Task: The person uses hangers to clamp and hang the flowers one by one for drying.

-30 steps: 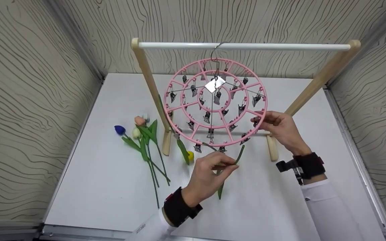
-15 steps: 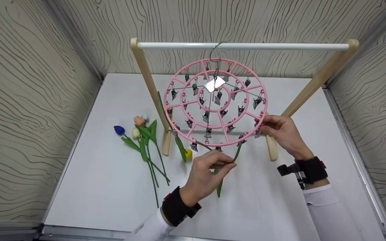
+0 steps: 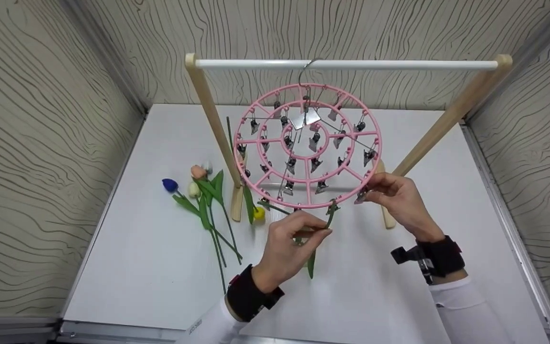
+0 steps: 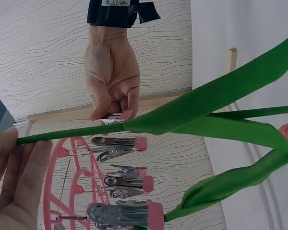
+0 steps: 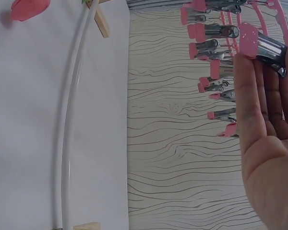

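Observation:
My left hand (image 3: 294, 248) pinches the green stem (image 4: 67, 134) of an artificial tulip between thumb and fingers, just below the front rim of a round pink clip hanger (image 3: 309, 191). Long green leaves (image 4: 216, 100) spread from that stem in the left wrist view. My right hand (image 3: 399, 203) pinches a metal clip (image 5: 271, 50) with pink tips at the hanger's right front rim. A yellow tulip (image 3: 259, 213) hangs at the hanger's left side. Another stem (image 3: 277, 208) runs from a front-left clip to behind my left hand, which hides part of it.
The hanger hooks over a white rod (image 3: 399, 65) on a wooden stand (image 3: 210, 110). Several metal clips dangle from its rings. On the white table (image 3: 127, 267) at left lie loose tulips, among them a blue tulip (image 3: 170, 185) and a peach tulip (image 3: 198, 172). Patterned walls stand around.
The hanger has turned clockwise in the head view, its front clips and the yellow tulip shifting left. My right hand has come down along the rim; my left has drifted slightly left.

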